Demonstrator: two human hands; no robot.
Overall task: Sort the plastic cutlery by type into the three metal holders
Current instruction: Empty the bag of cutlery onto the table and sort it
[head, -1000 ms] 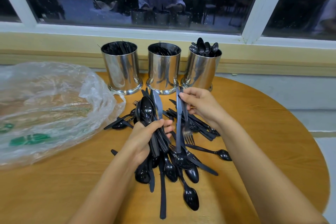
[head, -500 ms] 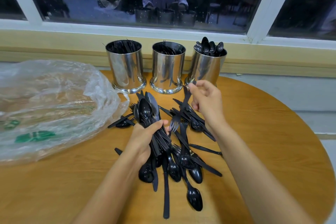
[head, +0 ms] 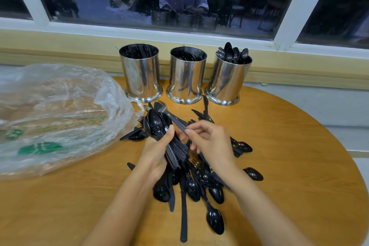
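**Cutlery (head: 192,183) mid-sort, both hands over the heap**

On my feed the loose cutlery lies in 1 tangled heap on the table (head: 289,156), just in front of the 3 holders (head: 186,94). The rest already stands inside them.

The left hand (head: 157,158) has its fingers (head: 170,130) wrapped round a bundle (head: 157,124) of spoons, bowls nested and pointing up. I judge it is gathering 1 type so the whole lot can go in together. The right hand (head: 213,142) pinches 1 long piece (head: 173,119) between curled fingertips, right beside the bundle. I cannot tell its type.

The holders stand in 1 row at the far edge, near enough to reach from the heap. The right holder (head: 227,80) shows about 6 spoon bowls above its rim. The middle holder (head: 186,74) shows fork tines. The left holder (head: 140,74) holds thin dark pieces, likely knives.

1 clear bag (head: 56,114) lies to the left, just beside the heap. The heap itself is too tangled to count.
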